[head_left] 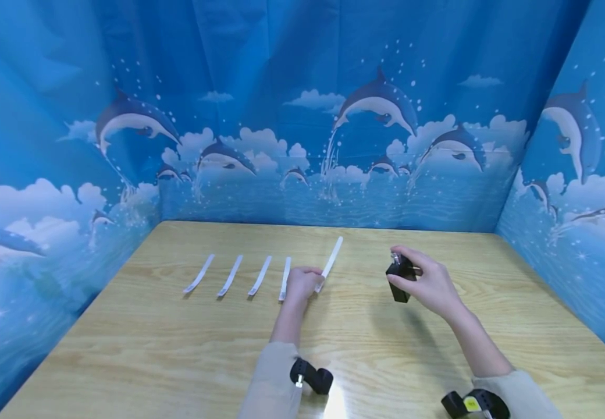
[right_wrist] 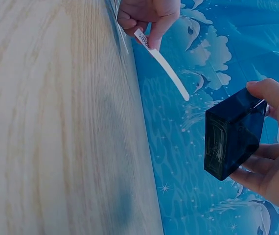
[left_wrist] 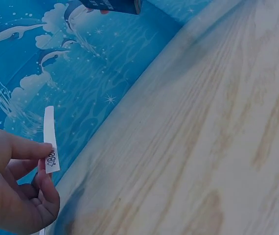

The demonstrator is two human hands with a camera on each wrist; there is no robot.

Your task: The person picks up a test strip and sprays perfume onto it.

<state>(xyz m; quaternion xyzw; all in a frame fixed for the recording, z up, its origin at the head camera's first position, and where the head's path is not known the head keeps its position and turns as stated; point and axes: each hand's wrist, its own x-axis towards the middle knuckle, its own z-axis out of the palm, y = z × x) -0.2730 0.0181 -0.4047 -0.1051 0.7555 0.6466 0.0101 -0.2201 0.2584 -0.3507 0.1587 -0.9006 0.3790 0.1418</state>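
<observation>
My left hand pinches the near end of a long white paper strip, whose far end points up and away over the wooden table. The left wrist view shows the strip between thumb and fingers, with small print on it. My right hand holds a small dark blue box above the table, to the right of the strip. In the right wrist view the box sits in my fingers with the strip beyond it.
Several more white strips lie in a row on the table left of my left hand. Blue dolphin-print curtains wall in the table at the back and both sides. Black wrist mounts sit on my sleeves.
</observation>
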